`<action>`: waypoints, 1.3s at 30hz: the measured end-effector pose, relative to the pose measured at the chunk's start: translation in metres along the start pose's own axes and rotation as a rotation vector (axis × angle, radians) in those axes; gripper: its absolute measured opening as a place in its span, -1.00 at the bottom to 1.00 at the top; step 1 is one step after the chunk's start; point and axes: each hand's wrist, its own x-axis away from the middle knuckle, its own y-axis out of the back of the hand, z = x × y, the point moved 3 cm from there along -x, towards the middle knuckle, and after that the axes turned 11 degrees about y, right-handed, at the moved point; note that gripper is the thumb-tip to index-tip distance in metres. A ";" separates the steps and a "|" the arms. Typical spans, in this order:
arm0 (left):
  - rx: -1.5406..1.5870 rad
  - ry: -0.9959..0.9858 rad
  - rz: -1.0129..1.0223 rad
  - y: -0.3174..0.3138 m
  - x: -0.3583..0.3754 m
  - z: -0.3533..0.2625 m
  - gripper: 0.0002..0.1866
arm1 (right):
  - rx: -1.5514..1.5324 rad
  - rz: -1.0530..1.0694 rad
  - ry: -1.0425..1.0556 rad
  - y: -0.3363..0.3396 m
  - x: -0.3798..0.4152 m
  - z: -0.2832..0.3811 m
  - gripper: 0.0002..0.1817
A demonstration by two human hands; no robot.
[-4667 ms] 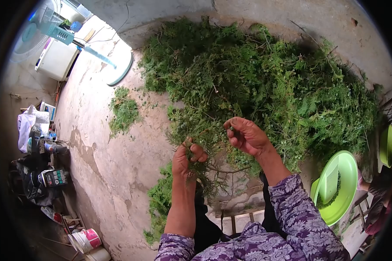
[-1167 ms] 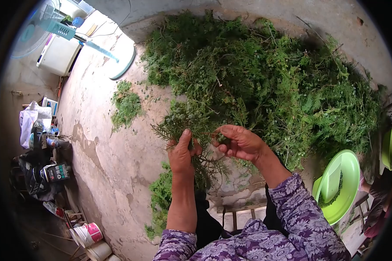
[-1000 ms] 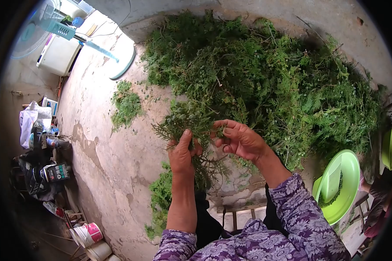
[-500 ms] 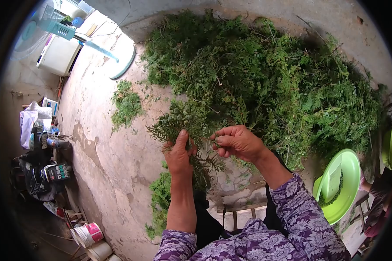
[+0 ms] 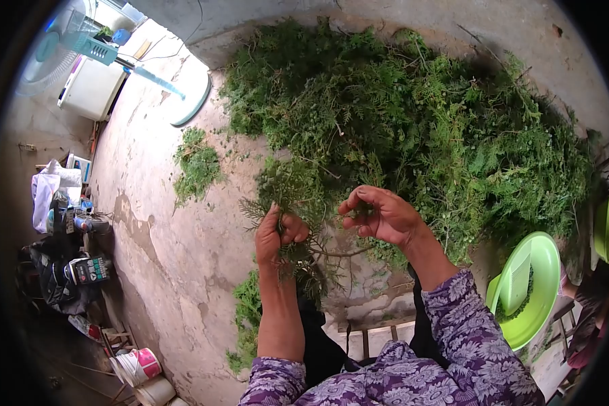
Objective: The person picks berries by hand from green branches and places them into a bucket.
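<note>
My left hand (image 5: 277,237) is closed round a leafy green conifer branch (image 5: 287,183), thumb uppermost. Flat sprays and small round green cones show above the fist, and a bare brown stem (image 5: 338,254) sticks out to the right below it. To the right, my right hand (image 5: 386,216) is apart from the branch, palm partly turned up. Its fingers are loosely curled, with a gap between thumb and fingers; no object shows clearly in them. Beyond both hands lies a large heap of cut conifer branches (image 5: 413,128).
A bright green basin (image 5: 545,271) with small green cones stands at right, near another person's arm (image 5: 589,325). Small conifer piles lie on the floor (image 5: 199,162) and by my left forearm (image 5: 249,304). A standing fan (image 5: 189,101), bags and buckets (image 5: 142,365) line the left.
My right hand has drawn back slightly right and up from the branch, its pinch loosened. My left hand has turned the branch, and its stem now points right.
</note>
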 end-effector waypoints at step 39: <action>-0.432 0.074 -0.138 -0.020 0.002 0.025 -0.80 | 0.106 0.178 0.290 -0.005 -0.005 -0.017 -0.76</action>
